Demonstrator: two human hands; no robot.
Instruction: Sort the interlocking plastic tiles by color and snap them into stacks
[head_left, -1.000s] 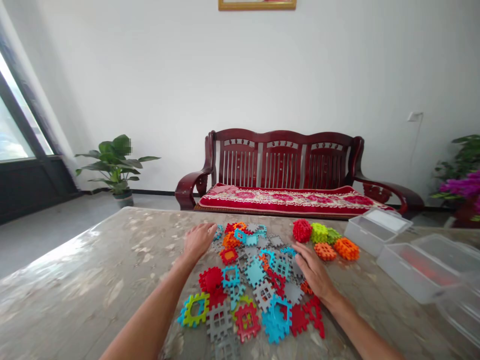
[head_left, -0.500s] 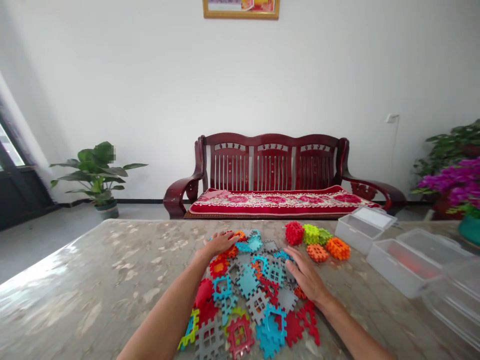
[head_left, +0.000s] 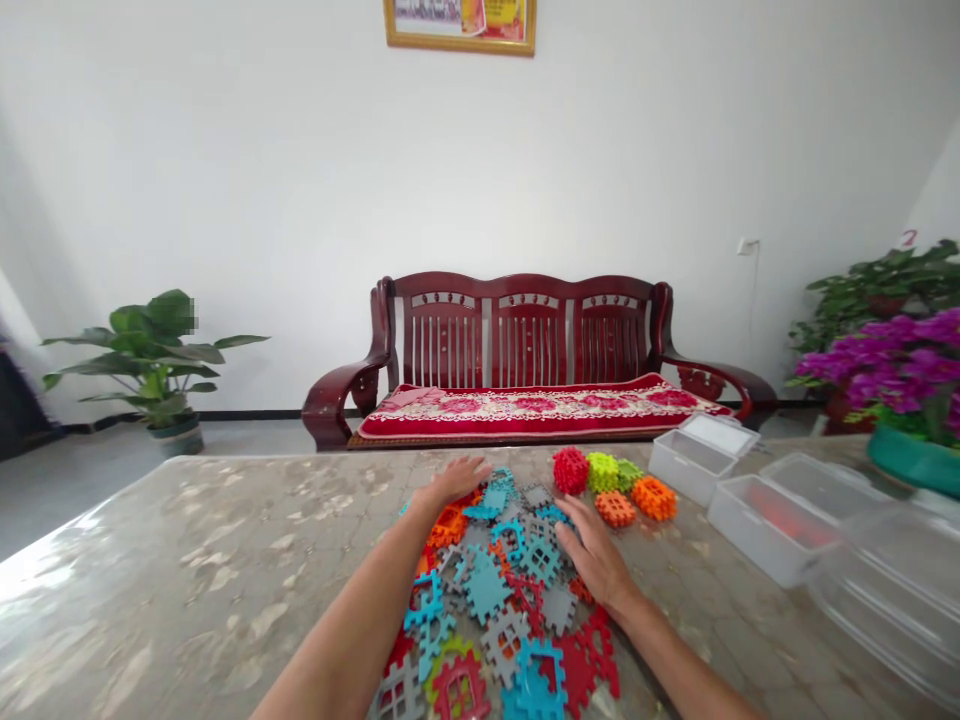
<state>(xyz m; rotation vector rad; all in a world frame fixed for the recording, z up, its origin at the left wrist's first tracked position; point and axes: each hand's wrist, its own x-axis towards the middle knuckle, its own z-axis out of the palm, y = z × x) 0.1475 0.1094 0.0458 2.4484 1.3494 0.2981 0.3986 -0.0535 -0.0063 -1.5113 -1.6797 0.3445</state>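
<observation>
Both hands flat on puzzle tiles

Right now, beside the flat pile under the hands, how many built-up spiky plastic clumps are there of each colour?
Red spiky plastic clump: 1
Green spiky plastic clumps: 2
Orange spiky plastic clumps: 2
Total: 5, all on the marbled table, right of the pile of flat tiles.

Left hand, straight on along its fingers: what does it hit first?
Likely the teal tiles lying just past the fingertips of the left hand. Beyond them, roughly in line, sits the red stack. Depth is hard to judge here.
</observation>
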